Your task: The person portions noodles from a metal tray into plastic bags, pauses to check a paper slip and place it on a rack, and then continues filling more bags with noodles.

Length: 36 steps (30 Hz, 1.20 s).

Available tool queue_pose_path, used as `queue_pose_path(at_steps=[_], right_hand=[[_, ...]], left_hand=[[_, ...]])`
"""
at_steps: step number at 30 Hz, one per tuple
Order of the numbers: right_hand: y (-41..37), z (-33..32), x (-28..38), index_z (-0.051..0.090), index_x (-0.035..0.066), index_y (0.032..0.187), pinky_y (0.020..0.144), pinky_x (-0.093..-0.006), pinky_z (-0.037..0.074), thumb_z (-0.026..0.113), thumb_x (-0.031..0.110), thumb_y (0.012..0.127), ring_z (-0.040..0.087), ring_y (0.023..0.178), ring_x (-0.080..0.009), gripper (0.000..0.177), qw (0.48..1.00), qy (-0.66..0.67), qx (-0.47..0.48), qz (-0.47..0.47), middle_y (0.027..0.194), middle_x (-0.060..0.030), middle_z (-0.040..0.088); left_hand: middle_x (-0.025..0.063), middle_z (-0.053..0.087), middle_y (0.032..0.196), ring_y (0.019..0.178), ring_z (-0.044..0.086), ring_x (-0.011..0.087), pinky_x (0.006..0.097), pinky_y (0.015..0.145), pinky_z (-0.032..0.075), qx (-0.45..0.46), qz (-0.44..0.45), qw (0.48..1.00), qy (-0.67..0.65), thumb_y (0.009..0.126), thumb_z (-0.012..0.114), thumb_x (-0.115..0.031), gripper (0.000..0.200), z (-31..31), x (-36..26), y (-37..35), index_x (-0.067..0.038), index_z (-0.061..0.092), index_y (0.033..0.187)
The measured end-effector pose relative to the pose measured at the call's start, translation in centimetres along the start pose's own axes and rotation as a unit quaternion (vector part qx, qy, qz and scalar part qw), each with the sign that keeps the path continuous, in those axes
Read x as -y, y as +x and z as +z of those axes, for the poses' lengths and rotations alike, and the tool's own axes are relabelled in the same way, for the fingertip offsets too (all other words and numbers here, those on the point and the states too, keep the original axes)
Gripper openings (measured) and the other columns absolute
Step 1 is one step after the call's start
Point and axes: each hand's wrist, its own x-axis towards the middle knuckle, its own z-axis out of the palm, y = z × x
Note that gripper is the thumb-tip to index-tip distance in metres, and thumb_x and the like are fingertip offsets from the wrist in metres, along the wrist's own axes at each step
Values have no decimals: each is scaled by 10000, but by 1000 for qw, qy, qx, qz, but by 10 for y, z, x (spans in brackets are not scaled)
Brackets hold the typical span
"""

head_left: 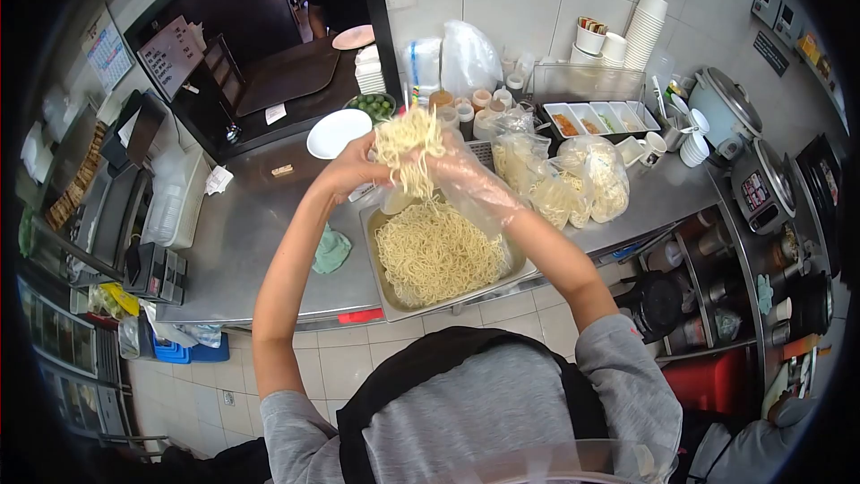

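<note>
My right hand (441, 170), in a loose clear plastic glove, grips a clump of pale yellow noodles (409, 142) raised above the counter. Loose strands hang down from the clump. Close against its left side is my bare left hand (356, 170), fingers curled on what looks like a clear plastic bag (392, 203); the noodles partly hide it. Below both hands, a rectangular metal tray (387, 291) holds a large heap of the same noodles (439, 251). Several filled clear bags of noodles (596, 181) stand right of my right hand.
A white plate (339, 133) and a bowl of green fruit (372, 106) lie beyond my left hand. A green cloth (332, 249) rests left of the tray. Sauce bottles (464, 116), a condiment box (598, 119), stacked cups (647, 27) and rice cookers (721, 94) line the right. A person stands behind the hatch.
</note>
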Motion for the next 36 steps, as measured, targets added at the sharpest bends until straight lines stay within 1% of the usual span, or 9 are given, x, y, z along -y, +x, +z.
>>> queue_pose_path(at_steps=[7, 11, 16, 19, 21, 23, 27, 33, 36], right_hand=[[-30, -32, -21, 388, -3, 1306, 944, -274, 422, 657, 95, 805, 534, 1079, -142, 577, 954, -240, 112, 141, 1211, -81, 536], [-63, 6, 13, 457, 0, 1271, 969, -280, 408, 634, 149, 838, 509, 1128, -153, 491, 946, 204, -55, 246, 1200, -82, 553], [-51, -6, -37, 471, -19, 1266, 946, -272, 405, 633, 154, 828, 476, 1172, -175, 498, 945, 114, -55, 301, 1221, -129, 533], [-55, -21, -63, 496, -13, 1242, 906, -283, 430, 591, 118, 844, 511, 1126, -170, 430, 993, 17, 72, 87, 1198, -106, 555], [-35, -9, -45, 605, 23, 1077, 809, -319, 480, 602, 125, 805, 611, 974, -218, 291, 896, -414, 128, 93, 1096, -115, 618], [-13, 9, -31, 638, 29, 994, 763, -340, 495, 638, 162, 763, 640, 904, -253, 267, 679, -681, 254, 101, 1020, -138, 647], [-9, 34, -7, 665, 69, 951, 710, -385, 503, 666, 261, 711, 648, 807, -277, 307, 736, -635, 158, 173, 858, -147, 663], [41, 28, 24, 639, 34, 1043, 783, -359, 491, 724, 312, 700, 633, 864, -266, 450, 536, -745, 392, 66, 1033, -155, 629], [32, 9, 39, 553, -12, 1171, 815, -335, 485, 752, 323, 684, 612, 926, -263, 624, 856, -476, 159, 123, 1121, -192, 581]], left_hand=[[142, 296, 1424, 1260, 386, 254, 327, 947, 415, -8, 120, 939, 324, 623, 640, 35, 879, 17, 44, -4, -66, 262, 1410], [181, 291, 1417, 1297, 328, 332, 331, 1042, 316, -33, 136, 915, 379, 592, 642, 8, 914, 36, 52, -19, -55, 239, 1410], [180, 301, 1413, 1298, 323, 345, 336, 1058, 290, -39, 141, 922, 358, 587, 657, 16, 909, 42, 49, -26, -43, 255, 1400], [155, 291, 1420, 1288, 349, 303, 333, 996, 377, -50, 148, 917, 366, 588, 668, 49, 884, 38, 56, -25, -32, 291, 1384], [147, 310, 1403, 1214, 431, 296, 334, 940, 434, -49, 133, 941, 308, 596, 668, 46, 858, 38, 57, -27, -24, 311, 1372], [132, 319, 1394, 1108, 511, 271, 323, 837, 491, -36, 102, 962, 250, 606, 671, 48, 839, 42, 52, -30, -20, 322, 1366], [122, 424, 1299, 821, 606, 174, 257, 579, 531, -28, 36, 991, 124, 634, 682, 64, 824, 45, 49, -34, -22, 323, 1371], [99, 599, 1088, 702, 618, 92, 201, 543, 509, -53, -77, 995, 30, 655, 672, 71, 810, 6, 35, -34, 17, 302, 1373], [90, 550, 1175, 677, 614, 77, 175, 554, 510, -77, -47, 996, -28, 681, 656, 74, 761, 0, 29, -34, 15, 324, 1363]])
